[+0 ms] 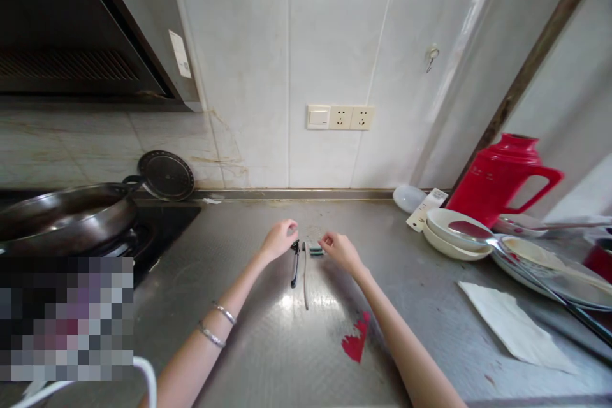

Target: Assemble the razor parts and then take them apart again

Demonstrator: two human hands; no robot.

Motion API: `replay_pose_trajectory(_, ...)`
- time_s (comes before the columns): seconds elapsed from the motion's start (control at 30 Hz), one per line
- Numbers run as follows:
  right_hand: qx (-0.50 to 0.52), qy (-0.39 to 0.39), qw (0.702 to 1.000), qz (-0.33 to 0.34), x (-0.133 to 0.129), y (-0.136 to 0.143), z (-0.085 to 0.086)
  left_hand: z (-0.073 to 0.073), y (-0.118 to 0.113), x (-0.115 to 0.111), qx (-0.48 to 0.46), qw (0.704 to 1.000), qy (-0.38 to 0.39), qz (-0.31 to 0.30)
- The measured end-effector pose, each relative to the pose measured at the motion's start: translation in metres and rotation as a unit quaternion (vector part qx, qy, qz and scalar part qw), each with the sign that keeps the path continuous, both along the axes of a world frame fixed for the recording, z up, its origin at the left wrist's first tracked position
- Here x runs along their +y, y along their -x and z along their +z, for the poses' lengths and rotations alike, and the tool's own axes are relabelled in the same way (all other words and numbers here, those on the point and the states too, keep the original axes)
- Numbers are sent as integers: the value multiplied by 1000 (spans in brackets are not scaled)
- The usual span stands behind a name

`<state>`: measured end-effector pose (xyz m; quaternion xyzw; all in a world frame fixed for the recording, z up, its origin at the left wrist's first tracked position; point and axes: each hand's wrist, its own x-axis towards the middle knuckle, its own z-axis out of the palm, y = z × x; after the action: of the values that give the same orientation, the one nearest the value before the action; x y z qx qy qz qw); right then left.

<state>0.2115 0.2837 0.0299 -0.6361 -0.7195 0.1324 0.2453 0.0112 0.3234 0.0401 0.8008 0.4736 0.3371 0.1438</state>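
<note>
garlic press (301, 261) lies on the steel counter (268, 344), about midway between the counter's left and right ends and nearer its back edge than its front. its two handles, one black and one pale, point toward the front edge, and its head is at the far end, between our hands. our left hand (278, 240) rests at the head from the left, fingers curled together over the top of the black handle; whether they actually pinch it we cannot tell. our right hand (338, 248) comes in from the right, fingertips drawn together on the small dark part just beside the head, touching it. two silver bangles (217, 324) sit on our left forearm. a red mark (356, 341) shows on the counter toward the front edge, near our right forearm. at the counter's left end a dark pan (67, 217) sits on the stove. toward the right end we see stacked white bowls (454, 233) with a spoon, a red jug (502, 178) in the back right corner, and a folded paper towel (514, 325) near the front right.
</note>
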Motion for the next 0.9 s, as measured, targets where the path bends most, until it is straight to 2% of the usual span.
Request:
replay_pose_trajectory(0.1, -37, 53, 998, 9, -11, 26, 10, 12, 21, -4, -45, 998, 39, 20)
replay_pose_trajectory(0.17, -63, 76, 995, 28, -17, 45, 13, 15, 33, -7, -56, 996, 57, 26)
replay_pose_trajectory(0.3, -126, 90, 987, 40, -22, 75, 15, 11, 47, -15, -69, 994, 79, 25)
replay_pose_trajectory(0.4, -164, 104, 981, 33, -19, 87, 15, 7, 50, -23, -70, 992, 100, 20)
replay_pose_trajectory(0.67, -177, 154, 971, 42, -5, 94, 7, 10, 56, -54, -52, 990, 129, 5)
replay_pose_trajectory(0.8, -162, 143, 976, 40, -4, 92, 4, 10, 56, -64, -20, 991, 130, 20)
replay_pose_trajectory(0.9, -146, 125, 981, 38, -3, 78, 8, 6, 52, -70, 14, 990, 137, 27)
